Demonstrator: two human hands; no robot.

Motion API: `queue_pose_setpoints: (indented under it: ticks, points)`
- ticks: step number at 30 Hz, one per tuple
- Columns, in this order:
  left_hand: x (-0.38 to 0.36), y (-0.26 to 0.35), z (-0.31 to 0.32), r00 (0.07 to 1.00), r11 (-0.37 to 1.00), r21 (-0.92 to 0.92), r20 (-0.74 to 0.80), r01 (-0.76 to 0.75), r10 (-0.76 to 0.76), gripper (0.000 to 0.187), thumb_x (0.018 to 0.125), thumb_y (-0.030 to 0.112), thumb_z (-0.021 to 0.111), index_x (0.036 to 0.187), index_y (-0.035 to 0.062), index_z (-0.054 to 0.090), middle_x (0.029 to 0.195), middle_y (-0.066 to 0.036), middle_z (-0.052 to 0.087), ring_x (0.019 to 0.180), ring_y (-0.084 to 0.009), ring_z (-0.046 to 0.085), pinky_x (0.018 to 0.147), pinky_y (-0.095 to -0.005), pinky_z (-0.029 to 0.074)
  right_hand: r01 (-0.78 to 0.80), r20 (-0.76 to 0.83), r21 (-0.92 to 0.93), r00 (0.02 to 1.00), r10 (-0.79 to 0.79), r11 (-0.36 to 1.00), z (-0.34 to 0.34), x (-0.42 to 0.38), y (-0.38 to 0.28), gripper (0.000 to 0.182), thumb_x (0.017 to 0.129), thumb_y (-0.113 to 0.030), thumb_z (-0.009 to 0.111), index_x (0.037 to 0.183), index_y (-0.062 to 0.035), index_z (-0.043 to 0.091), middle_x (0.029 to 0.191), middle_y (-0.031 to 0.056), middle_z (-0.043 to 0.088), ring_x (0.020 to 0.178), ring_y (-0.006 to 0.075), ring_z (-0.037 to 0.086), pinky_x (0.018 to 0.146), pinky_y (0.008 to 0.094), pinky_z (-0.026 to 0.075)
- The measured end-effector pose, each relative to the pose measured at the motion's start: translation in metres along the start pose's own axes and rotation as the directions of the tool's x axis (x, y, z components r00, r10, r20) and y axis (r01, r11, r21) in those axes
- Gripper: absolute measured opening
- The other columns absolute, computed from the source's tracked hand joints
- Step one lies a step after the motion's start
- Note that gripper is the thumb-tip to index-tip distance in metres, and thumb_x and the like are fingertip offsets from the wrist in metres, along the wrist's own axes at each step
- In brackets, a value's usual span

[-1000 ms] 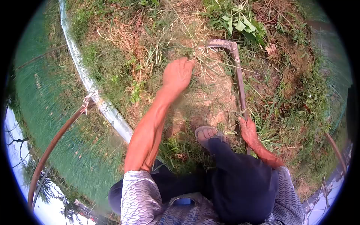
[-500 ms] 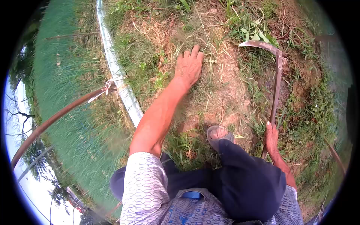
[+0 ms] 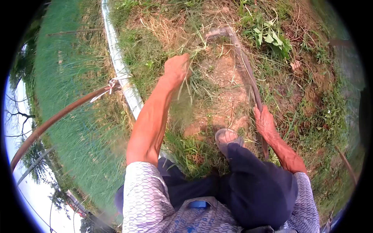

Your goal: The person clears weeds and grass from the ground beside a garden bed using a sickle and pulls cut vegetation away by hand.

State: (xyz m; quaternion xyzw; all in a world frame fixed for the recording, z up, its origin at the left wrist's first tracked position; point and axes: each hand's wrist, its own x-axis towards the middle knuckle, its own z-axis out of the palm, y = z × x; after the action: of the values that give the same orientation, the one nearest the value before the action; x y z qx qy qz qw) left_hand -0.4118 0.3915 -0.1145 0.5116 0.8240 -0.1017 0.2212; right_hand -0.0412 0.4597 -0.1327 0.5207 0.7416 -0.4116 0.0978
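My left hand [image 3: 177, 70] is closed in a fist around a bunch of grass [image 3: 197, 83], with blades trailing out beside the fingers. My right hand [image 3: 265, 121] is wrapped round the long wooden handle of a sickle [image 3: 247, 66]. The sickle's curved blade [image 3: 217, 33] lies low over the grass, ahead and to the right of my left hand; grass stems partly hide its tip. Beneath both hands is a strip of soil [image 3: 229, 93] strewn with cut or dry stems.
A pale pipe-like tube [image 3: 118, 58] runs along the left, with a rusty pole [image 3: 58, 120] tied near it by a white strip. Dense green plants [image 3: 58, 77] grow beyond. A broad-leaved weed [image 3: 272, 37] stands at upper right. My sandalled foot [image 3: 229, 139] rests on the soil.
My left hand has gone from spread fingers on the ground to a fist on grass, shifting slightly left. My right hand has moved up and left, swinging the sickle's blade leftward towards the grass.
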Motion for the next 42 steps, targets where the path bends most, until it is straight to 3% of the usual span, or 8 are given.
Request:
queue_pose_setpoints:
  ticks: [2,8,16,22,25,34,36,42]
  points:
    - [-0.005,-0.021,0.066,0.881,0.87,0.212,-0.073,-0.445,0.468,0.019,0.09,0.023,0.05,0.091,0.0053,0.058,0.083,-0.014,0.065,0.074,-0.0344,0.063,0.066,-0.0425,0.052,-0.026,0.034,-0.057,0.999,0.028,0.998,-0.004,-0.038,0.049,0.035,0.094,-0.03,0.053,0.104,0.0027,0.048,0.072,0.0307,0.058,0.072,0.049,0.06,0.058,0.0509,0.046]
    - [-0.136,0.089,0.037,0.72,0.846,-0.371,0.454,-0.384,0.526,0.019,0.081,0.022,0.06,0.084,0.0033,0.057,0.079,-0.018,0.063,0.071,-0.0347,0.063,0.066,-0.0464,0.048,-0.156,0.182,0.032,0.972,0.147,0.987,-0.039,-0.134,0.118,0.039,0.093,-0.036,0.056,0.105,0.0009,0.05,0.068,0.0186,0.058,0.061,0.0356,0.058,0.059,0.0422,0.047]
    - [-0.088,0.057,0.033,0.906,0.984,0.17,-0.406,-0.048,0.115,0.037,0.074,0.012,0.062,0.108,-0.0007,0.051,0.125,-0.022,0.045,0.103,-0.0347,0.056,0.083,-0.0444,0.045,0.062,0.12,-0.125,0.992,-0.047,0.99,-0.013,-0.008,0.018,0.035,0.094,-0.029,0.053,0.111,0.0017,0.047,0.074,0.0267,0.059,0.068,0.0432,0.061,0.058,0.0471,0.047]
    - [-0.073,0.021,0.058,0.975,0.974,0.106,-0.124,0.2,-0.187,0.033,0.079,0.004,0.055,0.111,-0.001,0.05,0.118,-0.022,0.057,0.095,-0.0347,0.063,0.064,-0.0412,0.055,0.16,0.153,-0.158,0.979,-0.135,0.974,0.0,-0.003,0.018,0.027,0.094,-0.021,0.052,0.107,0.0023,0.045,0.066,0.0267,0.057,0.062,0.0436,0.06,0.053,0.0472,0.045]
    - [-0.069,0.006,0.054,0.987,0.995,-0.079,-0.142,0.069,-0.079,0.013,0.077,0.007,0.054,0.088,0.0005,0.051,0.067,-0.022,0.062,0.069,-0.0387,0.064,0.062,-0.0459,0.051,0.213,0.193,-0.127,0.963,-0.186,0.969,-0.004,-0.003,0.004,0.018,0.092,-0.015,0.053,0.099,-0.0013,0.044,0.067,0.0255,0.054,0.062,0.0365,0.058,0.053,0.0422,0.043]
    - [-0.19,0.078,0.069,0.769,0.941,-0.274,0.553,-0.196,0.321,0.019,0.081,0.017,0.059,0.092,0.0054,0.05,0.081,-0.018,0.063,0.073,-0.03,0.065,0.06,-0.0431,0.051,0.007,0.164,-0.21,0.986,0.028,0.978,-0.062,-0.112,0.14,0.038,0.094,-0.036,0.052,0.101,0.0013,0.046,0.069,0.0248,0.057,0.064,0.043,0.06,0.056,0.0464,0.046]
    - [-0.197,0.088,0.083,0.88,0.912,-0.128,0.239,-0.39,0.41,0.031,0.08,0.014,0.06,0.109,0.0059,0.051,0.099,-0.018,0.061,0.074,-0.0274,0.063,0.062,-0.0404,0.052,-0.018,0.18,-0.157,0.983,0.046,0.987,-0.056,-0.087,0.094,0.038,0.094,-0.036,0.052,0.101,0.0011,0.047,0.07,0.0231,0.057,0.064,0.0404,0.06,0.056,0.0456,0.046]
    - [-0.142,0.036,0.055,0.99,0.989,0.123,-0.125,0.078,-0.063,0.053,0.076,0.005,0.059,0.127,0.0011,0.043,0.112,-0.022,0.055,0.071,-0.0301,0.065,0.056,-0.038,0.051,0.338,0.237,-0.296,0.932,-0.274,0.894,0.002,-0.013,0.013,0.027,0.093,-0.021,0.052,0.105,0.0012,0.044,0.07,0.0261,0.058,0.065,0.0416,0.062,0.055,0.0483,0.048]
